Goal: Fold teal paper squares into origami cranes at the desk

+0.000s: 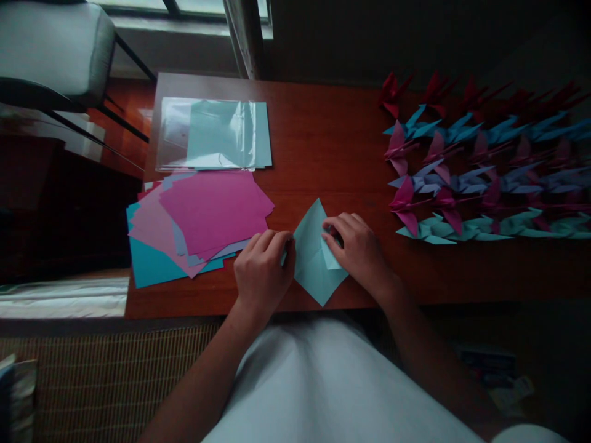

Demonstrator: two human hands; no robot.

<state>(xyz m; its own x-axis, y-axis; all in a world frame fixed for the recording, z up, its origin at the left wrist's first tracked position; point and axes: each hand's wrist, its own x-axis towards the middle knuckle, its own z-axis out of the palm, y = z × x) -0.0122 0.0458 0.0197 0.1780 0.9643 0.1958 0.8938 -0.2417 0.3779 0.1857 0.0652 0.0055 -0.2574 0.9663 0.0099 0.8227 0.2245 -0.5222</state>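
A pale mint-green sheet of origami paper lies on the table in front of me, one corner pointing away and one toward me. Creases cross its middle, and a flap on the right side is partly folded over. My right hand pinches that flap between thumb and fingers. At the left corner, my left hand is closed with thumb against fingers, gripping the paper's edge; its fingertips are partly hidden.
A fanned stack of coloured paper lies left of the hands. Beyond it is a clear plastic packet of mint sheets. Rows of folded paper cranes cover the right side of the wooden table. A chair stands at the far left.
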